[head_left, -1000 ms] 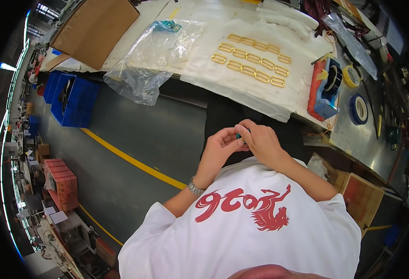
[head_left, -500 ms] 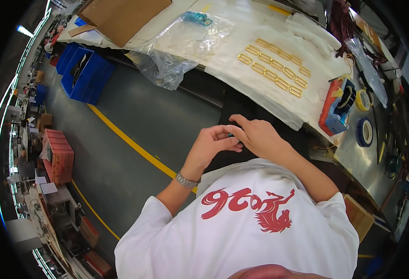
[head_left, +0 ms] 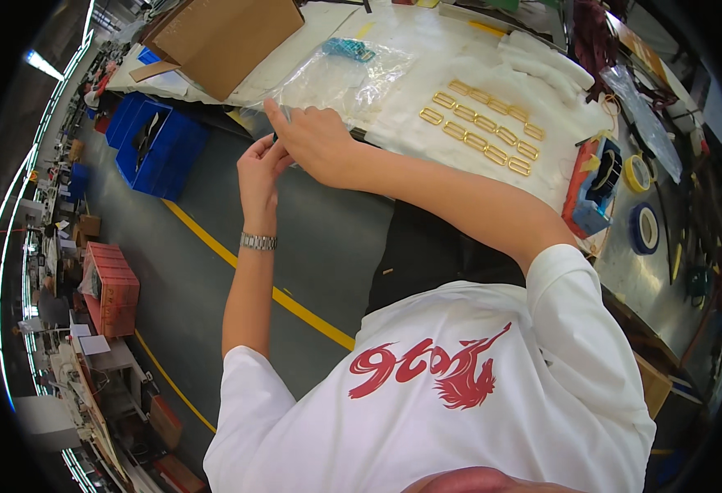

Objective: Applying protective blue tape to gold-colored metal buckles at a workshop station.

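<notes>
**Both hands at the edge of a clear plastic bag**

A clear plastic bag (head_left: 340,78) is seen lying at the near-left edge of a table covered in white cloth (head_left: 427,107). Its hanging edge is met by both hands. The right hand (head_left: 316,144) is laid against it with fingers curled; the left hand (head_left: 258,168), a metal watch on its wrist, is raised just beside it with fingertips pinched together. What is pinched between them cannot be told. Inside the bag, a small teal item (head_left: 349,49) is visible at its far end.

Compared with the earlier pictures, the hands have been moved from close to the chest out to the table edge.

On the cloth, gold rectangular buckles (head_left: 484,127) are laid out in two rows, roughly twelve in all. One open cardboard box (head_left: 229,37) stands at the far left. To the right, a blue tape dispenser (head_left: 599,185) and two loose tape rolls (head_left: 642,201) are seen. Blue crates (head_left: 151,144) rest on the floor below.
</notes>
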